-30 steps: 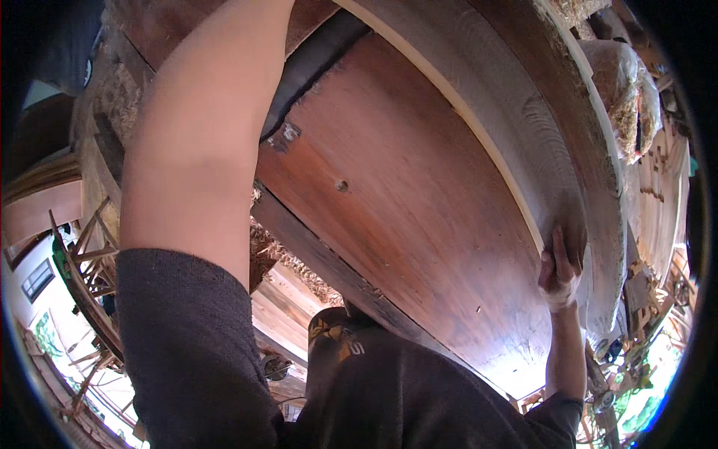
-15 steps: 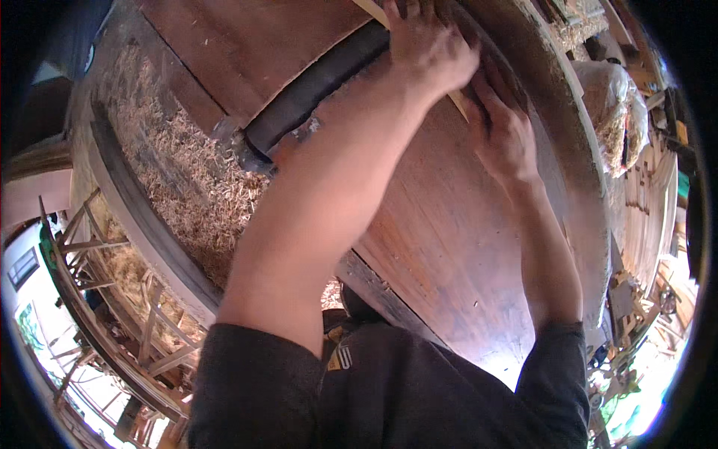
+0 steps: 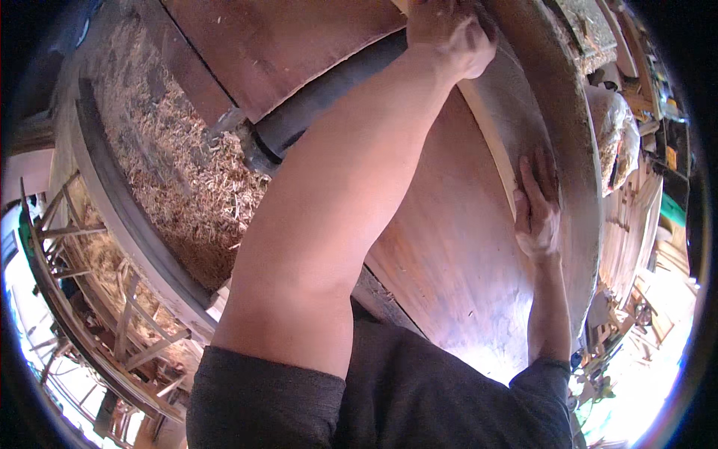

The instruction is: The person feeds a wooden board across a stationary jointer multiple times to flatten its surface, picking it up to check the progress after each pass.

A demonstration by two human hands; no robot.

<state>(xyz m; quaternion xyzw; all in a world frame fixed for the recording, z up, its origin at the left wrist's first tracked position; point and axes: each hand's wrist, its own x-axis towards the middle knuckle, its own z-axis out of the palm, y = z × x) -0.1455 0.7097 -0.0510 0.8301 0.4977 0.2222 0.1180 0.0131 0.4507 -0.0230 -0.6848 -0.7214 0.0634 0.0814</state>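
Your left hand (image 3: 452, 37) is high in the view, at the pale edge (image 3: 490, 138) of a long, curved plank (image 3: 508, 105). Its fingers bend over out of sight and the top of the view cuts them off, so you cannot tell whether they pinch the wood or only press on it. Your right hand (image 3: 540, 224) is farther down the same plank, nearer to you. Its fingers lie stretched out on the grey face, close together and pointing away from you, with the thumb beside the pale edge. The plank runs between your two hands and on past the right fingers toward you.

Just left of your right fingers, a wide reddish-brown board (image 3: 456, 247) spreads out below the plank, and your left forearm crosses over it. Left of your left fingers is a second reddish-brown board (image 3: 277, 45), with a dark strip (image 3: 329, 97) between the two. Farther left and nearer to you than those fingers, wood shavings (image 3: 213, 176) lie in a loose heap, bordered by a curved grey rail (image 3: 127, 202). Just right of your right fingers runs a thick brown timber (image 3: 572, 150); beyond it sits a clear plastic bag (image 3: 627, 138).
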